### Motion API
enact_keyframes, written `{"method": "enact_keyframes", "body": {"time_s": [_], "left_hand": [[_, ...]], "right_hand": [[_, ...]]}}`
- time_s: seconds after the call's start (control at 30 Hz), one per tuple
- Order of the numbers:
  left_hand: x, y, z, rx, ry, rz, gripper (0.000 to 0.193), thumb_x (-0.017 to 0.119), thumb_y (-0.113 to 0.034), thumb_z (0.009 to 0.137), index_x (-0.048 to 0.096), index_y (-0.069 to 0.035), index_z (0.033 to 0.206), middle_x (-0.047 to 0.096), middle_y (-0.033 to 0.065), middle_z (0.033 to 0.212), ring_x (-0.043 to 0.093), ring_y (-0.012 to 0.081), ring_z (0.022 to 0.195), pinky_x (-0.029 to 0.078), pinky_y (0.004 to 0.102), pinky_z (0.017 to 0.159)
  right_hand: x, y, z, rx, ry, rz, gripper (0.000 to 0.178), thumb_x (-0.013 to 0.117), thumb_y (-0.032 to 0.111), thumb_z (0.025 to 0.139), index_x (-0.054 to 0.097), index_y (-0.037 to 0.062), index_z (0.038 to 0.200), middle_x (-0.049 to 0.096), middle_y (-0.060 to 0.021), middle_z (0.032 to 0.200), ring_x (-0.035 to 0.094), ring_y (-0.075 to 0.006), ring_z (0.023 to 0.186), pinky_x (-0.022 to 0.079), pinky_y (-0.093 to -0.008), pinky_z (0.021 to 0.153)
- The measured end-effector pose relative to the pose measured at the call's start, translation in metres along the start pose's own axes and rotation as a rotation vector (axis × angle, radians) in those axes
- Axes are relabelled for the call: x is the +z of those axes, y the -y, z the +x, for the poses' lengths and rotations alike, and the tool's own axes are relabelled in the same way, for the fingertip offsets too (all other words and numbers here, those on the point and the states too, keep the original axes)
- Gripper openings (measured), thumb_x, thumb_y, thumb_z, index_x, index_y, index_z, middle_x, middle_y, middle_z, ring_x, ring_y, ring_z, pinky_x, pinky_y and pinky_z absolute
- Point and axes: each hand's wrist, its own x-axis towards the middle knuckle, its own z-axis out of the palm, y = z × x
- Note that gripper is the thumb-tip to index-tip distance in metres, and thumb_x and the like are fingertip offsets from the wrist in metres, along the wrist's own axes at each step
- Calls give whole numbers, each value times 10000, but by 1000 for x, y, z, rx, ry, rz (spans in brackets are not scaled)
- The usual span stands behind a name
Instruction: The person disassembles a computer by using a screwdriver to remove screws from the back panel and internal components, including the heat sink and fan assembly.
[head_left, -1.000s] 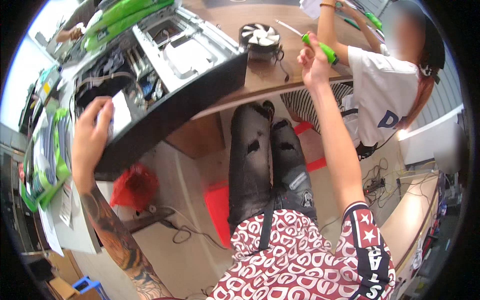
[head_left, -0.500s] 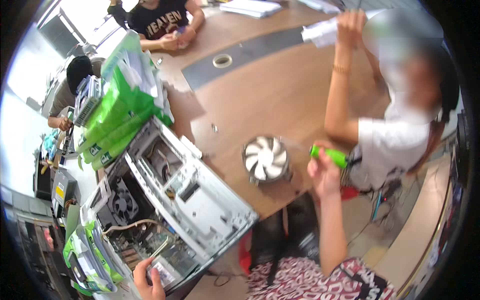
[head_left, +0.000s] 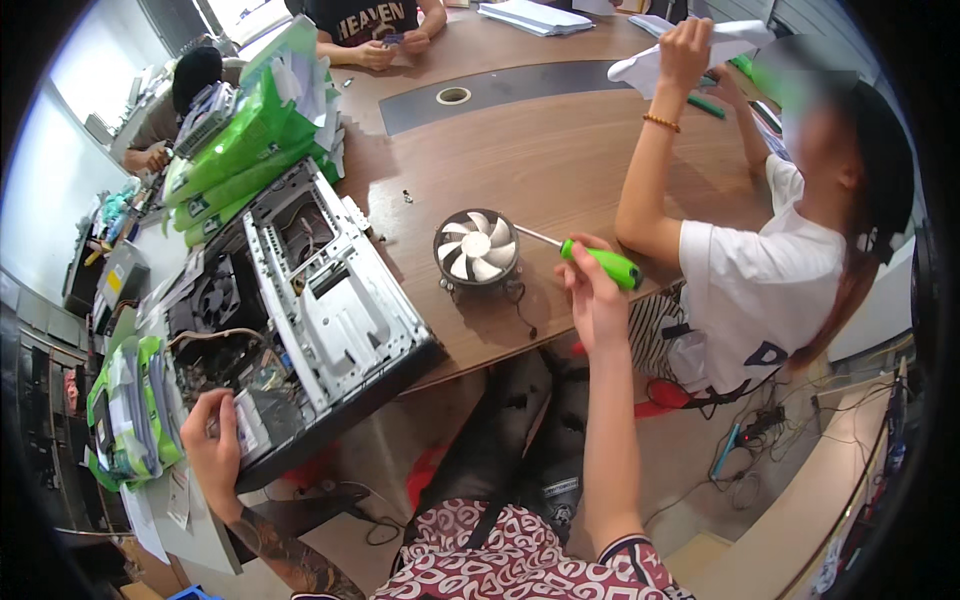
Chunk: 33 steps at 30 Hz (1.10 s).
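My right hand (head_left: pixel 598 292) is closed round the green handle of a screwdriver (head_left: pixel 612 266). Its metal shaft points left, toward a round CPU cooler (head_left: pixel 476 246) with a white fan that stands on the table, a thin cable trailing from it. To the left lies an opened computer case (head_left: pixel 340 330), its inside exposed with a dark fan (head_left: pixel 217 299), cables and a circuit board. My left hand (head_left: pixel 212 435) is at its near left corner, fingers curled over the edge beside a part with a white label (head_left: pixel 252 425). The fingertips are partly hidden.
Green bags (head_left: pixel 240 180) with papers are piled behind the case; another green bundle (head_left: pixel 135 410) lies left of it. A tape roll (head_left: pixel 453 96) and a small metal piece (head_left: pixel 407 197) sit on the table (head_left: pixel 560 150). A co-worker's arm (head_left: pixel 650 185) is at the right, holding white cloth-like material (head_left: pixel 640 72).
My view has shifted, so the case and cooler appear further left. The screwdriver has turned, and its shaft now shows pointing at the cooler. My left hand's fingers have curled over the case edge.
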Motion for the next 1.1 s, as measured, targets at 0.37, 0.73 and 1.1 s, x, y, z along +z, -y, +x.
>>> {"method": "enact_keyframes", "body": {"time_s": [0.37,0.73,1.1], "left_hand": [[-28,-24,6,335,-109,143,100,643,8,862,661,6,960,666,130,913,664,249,837,509,323,766],[101,-189,113,995,460,141,661,769,-342,795,497,-107,1349,533,199,1299,537,391,1182,414,467,1016],[195,-199,137,1104,774,175,1059,870,-329,620,331,-185,1520,491,209,1271,516,405,1159,470,470,972]], "right_hand": [[5,4,31,33,98,25,174,716,127,898,676,7,1017,668,-42,817,574,-96,630,517,-266,697],[-7,8,32,0,81,-87,188,731,177,901,685,38,1019,687,-36,837,562,-59,637,396,-186,539],[-6,15,18,-7,88,-104,179,681,136,936,654,24,1073,669,-30,892,578,-70,747,434,-200,617]]}}
